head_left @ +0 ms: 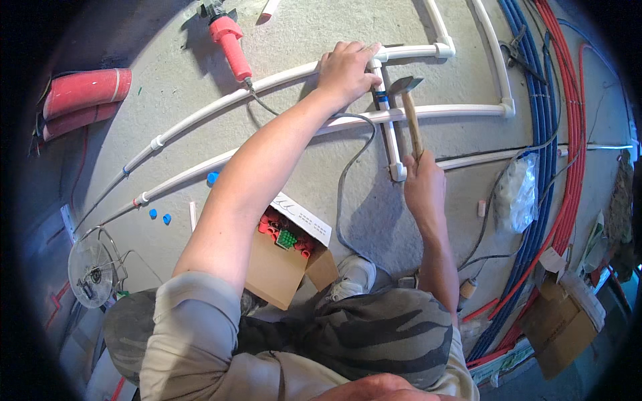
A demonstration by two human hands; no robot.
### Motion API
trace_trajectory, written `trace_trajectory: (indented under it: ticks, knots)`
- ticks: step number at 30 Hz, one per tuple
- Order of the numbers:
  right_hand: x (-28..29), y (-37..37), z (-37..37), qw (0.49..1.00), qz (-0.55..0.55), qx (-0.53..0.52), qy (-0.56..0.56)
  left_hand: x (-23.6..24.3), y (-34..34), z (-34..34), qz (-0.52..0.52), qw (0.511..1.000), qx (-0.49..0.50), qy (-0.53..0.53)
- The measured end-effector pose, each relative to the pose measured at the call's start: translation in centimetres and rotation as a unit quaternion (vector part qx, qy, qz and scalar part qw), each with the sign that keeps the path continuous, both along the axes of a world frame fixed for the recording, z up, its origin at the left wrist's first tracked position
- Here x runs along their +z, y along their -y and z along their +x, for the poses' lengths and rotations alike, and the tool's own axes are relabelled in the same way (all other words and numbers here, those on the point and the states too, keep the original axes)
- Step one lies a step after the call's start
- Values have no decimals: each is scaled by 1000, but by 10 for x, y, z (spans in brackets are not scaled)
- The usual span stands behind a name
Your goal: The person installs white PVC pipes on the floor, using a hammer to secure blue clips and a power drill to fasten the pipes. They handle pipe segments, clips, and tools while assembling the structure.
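Note:
My left hand point(348, 70) presses down on a white plastic pipe point(221, 100) where a short cross pipe point(388, 127) with a blue band meets it on the concrete floor. My right hand point(422, 184) grips the wooden handle of a hammer point(409, 107), whose metal head hovers just right of the blue band, close to my left fingers. A second long white pipe point(461, 111) runs under the cross pipe.
An open cardboard box point(284, 264) of red and green fittings sits by my knee. A red power tool point(231, 43) with a grey cable point(344, 194) lies at the top. Blue and red pipe bundles point(558, 134) run along the right. A small fan point(90, 273) stands left.

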State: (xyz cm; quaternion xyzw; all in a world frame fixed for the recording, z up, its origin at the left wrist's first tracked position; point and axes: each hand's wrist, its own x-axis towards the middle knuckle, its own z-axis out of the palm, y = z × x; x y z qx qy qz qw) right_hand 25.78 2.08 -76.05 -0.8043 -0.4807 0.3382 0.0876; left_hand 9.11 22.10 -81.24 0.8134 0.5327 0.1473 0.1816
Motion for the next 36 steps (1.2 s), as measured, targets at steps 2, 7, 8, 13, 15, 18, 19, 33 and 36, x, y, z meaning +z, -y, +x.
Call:
trace_trajectory:
  ticks: [2,7,8,13,15,18,19,33,36]
  knots:
    - [4,0,-4,999,34,-15,-10,2,-3,-1,-17,1000,2,-3]
    - [-3,3,-3,1000,3,-20,-21,-2,1,-4,-10,1000,3,-3]
    - [-3,3,-5,999,19,-23,-27,-3,-1,-6,-4,1000,2,-7]
    - [-6,7,-1,998,38,-30,-28,-4,-6,-2,-7,1000,-2,2]
    - [-3,12,0,995,62,-51,-63,-8,-5,-6,-5,1000,-8,11]
    - [16,39,-8,970,164,-101,-151,-3,-11,-16,1,1000,-21,4]
    - [15,55,-6,963,214,-110,-119,8,-3,-11,53,998,-33,0]
    - [-48,228,-14,963,153,-222,-16,145,226,-137,-457,655,-475,-369]
    - [-50,237,-9,945,148,-260,-129,118,245,-174,-130,804,-515,-267]
